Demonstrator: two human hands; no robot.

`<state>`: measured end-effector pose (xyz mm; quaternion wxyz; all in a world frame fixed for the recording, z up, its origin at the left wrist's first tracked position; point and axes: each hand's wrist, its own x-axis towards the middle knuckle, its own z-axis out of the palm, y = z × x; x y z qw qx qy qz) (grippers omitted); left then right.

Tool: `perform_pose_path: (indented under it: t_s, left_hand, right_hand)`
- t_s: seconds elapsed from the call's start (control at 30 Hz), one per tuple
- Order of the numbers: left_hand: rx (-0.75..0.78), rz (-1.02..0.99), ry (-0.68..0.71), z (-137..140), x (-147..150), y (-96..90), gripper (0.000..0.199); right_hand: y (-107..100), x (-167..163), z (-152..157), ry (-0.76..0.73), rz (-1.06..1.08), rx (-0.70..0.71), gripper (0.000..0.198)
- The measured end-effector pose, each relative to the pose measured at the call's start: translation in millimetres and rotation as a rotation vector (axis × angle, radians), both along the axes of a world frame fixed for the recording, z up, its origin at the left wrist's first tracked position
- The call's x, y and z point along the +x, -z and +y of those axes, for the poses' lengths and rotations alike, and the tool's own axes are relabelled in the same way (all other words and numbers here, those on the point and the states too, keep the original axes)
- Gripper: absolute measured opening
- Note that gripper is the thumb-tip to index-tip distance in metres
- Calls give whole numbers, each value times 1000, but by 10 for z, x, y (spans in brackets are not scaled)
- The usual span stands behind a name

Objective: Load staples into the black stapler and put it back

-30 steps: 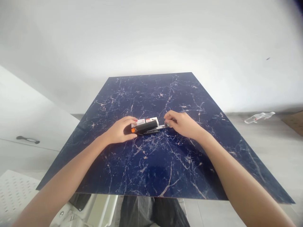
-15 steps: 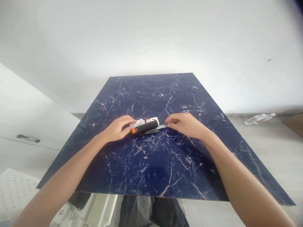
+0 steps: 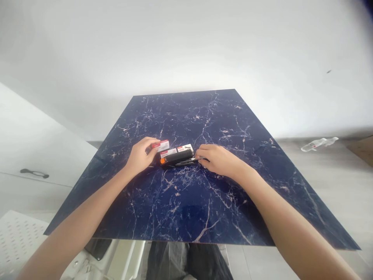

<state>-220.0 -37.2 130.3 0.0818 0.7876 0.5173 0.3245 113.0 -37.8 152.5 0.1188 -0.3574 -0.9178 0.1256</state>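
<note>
My left hand (image 3: 142,154) pinches a small red-and-white box (image 3: 162,146) between thumb and fingers, just behind the left end of a black object (image 3: 178,156) with an orange end. That object lies lengthwise across the dark blue marbled table (image 3: 175,210); its exact kind is hard to make out. Against its far side are a white-and-red box (image 3: 168,153) and another white box with red print (image 3: 185,148). At the right end, my right hand (image 3: 214,157) is closed on a thin grey metal strip (image 3: 201,158), mostly covered by the fingers.
A white wall (image 3: 186,46) rises behind the table. A clear plastic bottle (image 3: 319,144) lies on the floor to the right. On the left stands a white cabinet with a dark handle (image 3: 34,173), and a white perforated surface (image 3: 17,237) is near the front left.
My left hand has shifted left and away from the black object, and a red-and-white box now shows in its fingers. My right hand has moved left, closer to the object's right end.
</note>
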Motion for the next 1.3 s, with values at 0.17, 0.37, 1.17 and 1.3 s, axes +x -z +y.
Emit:
perform_pose_path:
  t_s: [0.17, 0.37, 1.17, 1.3]
  left_hand:
    - [-48, 178, -33, 81, -86, -7, 28]
    - [54, 224, 309, -145, 115, -109, 49]
    - [314, 317, 377, -345, 73, 45, 36]
    - [489, 188, 201, -300, 170, 55, 30]
  right_hand:
    - [-41, -22, -45, -27, -28, 13, 26]
    - [-47, -47, -60, 13, -24, 10, 13]
    - [80, -287, -54, 438, 1050, -1248, 19]
    - [69, -135, 34, 443, 888, -987, 23]
